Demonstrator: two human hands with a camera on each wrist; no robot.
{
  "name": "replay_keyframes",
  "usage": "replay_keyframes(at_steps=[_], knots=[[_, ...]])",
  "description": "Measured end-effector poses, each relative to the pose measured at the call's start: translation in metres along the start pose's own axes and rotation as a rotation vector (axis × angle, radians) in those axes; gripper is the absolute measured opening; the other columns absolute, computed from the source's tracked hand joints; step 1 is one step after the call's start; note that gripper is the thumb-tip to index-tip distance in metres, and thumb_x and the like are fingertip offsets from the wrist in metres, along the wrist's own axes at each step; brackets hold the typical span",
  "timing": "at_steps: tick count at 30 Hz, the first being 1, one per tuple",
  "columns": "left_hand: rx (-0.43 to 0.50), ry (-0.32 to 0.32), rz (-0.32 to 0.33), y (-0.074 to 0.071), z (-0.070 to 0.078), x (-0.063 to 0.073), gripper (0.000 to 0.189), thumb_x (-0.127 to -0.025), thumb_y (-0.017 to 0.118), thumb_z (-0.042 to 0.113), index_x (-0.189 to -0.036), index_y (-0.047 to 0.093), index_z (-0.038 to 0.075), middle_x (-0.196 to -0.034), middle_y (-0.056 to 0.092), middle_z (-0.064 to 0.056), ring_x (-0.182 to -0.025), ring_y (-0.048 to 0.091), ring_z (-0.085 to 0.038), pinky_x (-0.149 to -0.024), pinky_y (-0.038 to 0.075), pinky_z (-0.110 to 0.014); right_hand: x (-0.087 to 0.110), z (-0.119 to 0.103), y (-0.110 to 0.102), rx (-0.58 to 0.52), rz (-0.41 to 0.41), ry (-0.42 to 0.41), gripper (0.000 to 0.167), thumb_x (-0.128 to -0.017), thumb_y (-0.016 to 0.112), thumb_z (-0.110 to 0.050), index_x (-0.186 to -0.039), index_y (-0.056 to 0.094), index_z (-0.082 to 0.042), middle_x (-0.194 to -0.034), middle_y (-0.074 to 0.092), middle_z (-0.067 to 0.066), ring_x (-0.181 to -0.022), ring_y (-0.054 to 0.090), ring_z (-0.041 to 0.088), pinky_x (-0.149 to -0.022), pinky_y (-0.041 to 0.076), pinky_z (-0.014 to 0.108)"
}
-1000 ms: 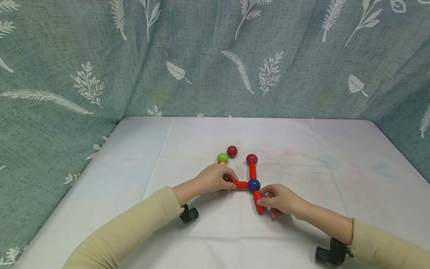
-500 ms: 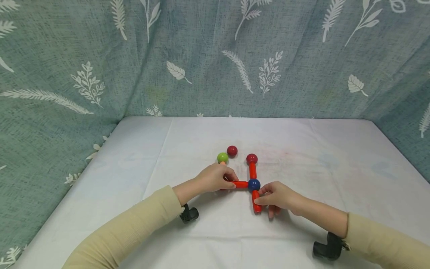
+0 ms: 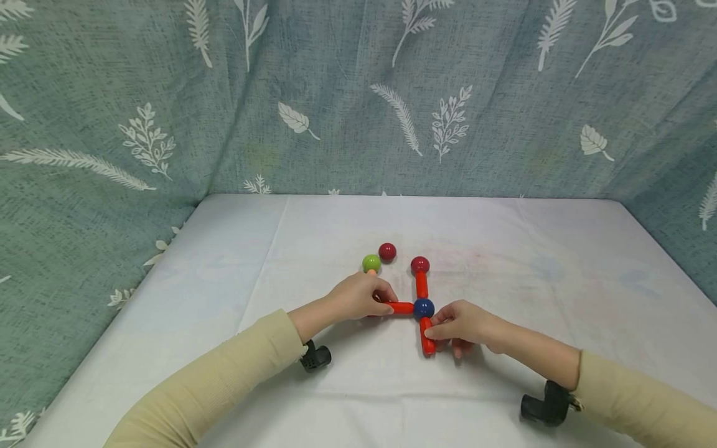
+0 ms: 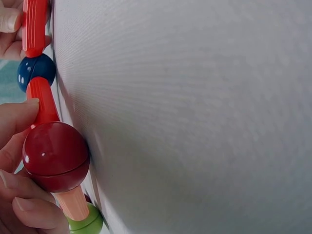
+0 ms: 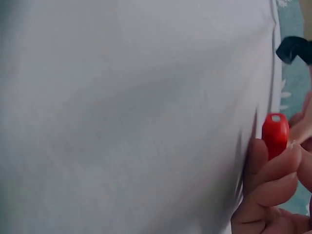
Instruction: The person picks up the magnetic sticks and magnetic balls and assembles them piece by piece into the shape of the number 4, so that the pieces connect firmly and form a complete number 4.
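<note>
In the head view my left hand [image 3: 357, 297] pinches a red stick [image 3: 402, 308] running left from a blue ball [image 3: 424, 308]. My right hand [image 3: 466, 326] grips a second red stick [image 3: 427, 339], which points from the blue ball toward me. A third red stick [image 3: 422, 284] joins the blue ball to a dark red ball [image 3: 420, 265] farther back. The left wrist view shows another dark red ball [image 4: 56, 156] at the left end of the pinched stick, with a pale orange stick [image 4: 73, 202] leading to a green ball [image 4: 87, 222]. Fingers partly cover these in the head view.
A loose dark red ball [image 3: 387, 252] lies behind the green ball on the white-covered table [image 3: 504, 249]. Patterned green cloth [image 3: 336, 124] hangs at the back and sides. Black wrist cameras [image 3: 544, 407] sit under both forearms.
The right hand has shifted slightly left and back, swinging the near end of its red stick a little left. The left hand and the balls have stayed in place.
</note>
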State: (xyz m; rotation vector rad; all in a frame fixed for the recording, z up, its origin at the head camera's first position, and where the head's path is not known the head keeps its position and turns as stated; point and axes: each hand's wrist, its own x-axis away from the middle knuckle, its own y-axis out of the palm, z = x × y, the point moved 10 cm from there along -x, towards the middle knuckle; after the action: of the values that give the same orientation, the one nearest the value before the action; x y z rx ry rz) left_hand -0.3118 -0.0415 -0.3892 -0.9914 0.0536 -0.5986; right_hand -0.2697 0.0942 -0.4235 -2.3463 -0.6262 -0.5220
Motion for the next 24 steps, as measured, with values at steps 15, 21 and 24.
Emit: replay_keyframes(at_steps=[15,21,24], knots=[[-0.022,-0.027,0.165,-0.045,0.004,-0.01,0.025,-0.083,0.067,0.017,-0.108,0.067,0.014,-0.089,0.064,0.001,-0.078,0.055,-0.014,-0.067,0.046,-0.024,-0.013,-0.013,-0.025,-0.055,0.089,-0.103,0.038,-0.082,0.067,-0.02,-0.115,0.054,-0.006,-0.088,0.06,0.007,-0.055,0.054,0.016,-0.052,0.044,0.026],[-0.037,-0.096,0.254,-0.067,-0.008,-0.024,0.029,-0.084,0.065,0.018,-0.114,0.065,0.017,-0.104,0.065,-0.001,-0.099,0.056,-0.018,-0.08,0.046,-0.031,-0.016,-0.015,-0.022,-0.07,0.093,-0.119,0.031,-0.083,0.066,-0.018,-0.112,0.059,-0.008,-0.09,0.059,0.007,-0.057,0.053,0.017,-0.052,0.042,0.025],[-0.036,-0.127,0.259,-0.071,-0.015,-0.033,0.035,-0.084,0.066,0.02,-0.119,0.062,0.018,-0.11,0.064,-0.003,-0.107,0.054,-0.02,-0.083,0.045,-0.034,-0.017,-0.016,-0.022,-0.075,0.094,-0.121,0.03,-0.083,0.066,-0.018,-0.111,0.06,-0.008,-0.089,0.059,0.007,-0.056,0.052,0.017,-0.051,0.041,0.024]])
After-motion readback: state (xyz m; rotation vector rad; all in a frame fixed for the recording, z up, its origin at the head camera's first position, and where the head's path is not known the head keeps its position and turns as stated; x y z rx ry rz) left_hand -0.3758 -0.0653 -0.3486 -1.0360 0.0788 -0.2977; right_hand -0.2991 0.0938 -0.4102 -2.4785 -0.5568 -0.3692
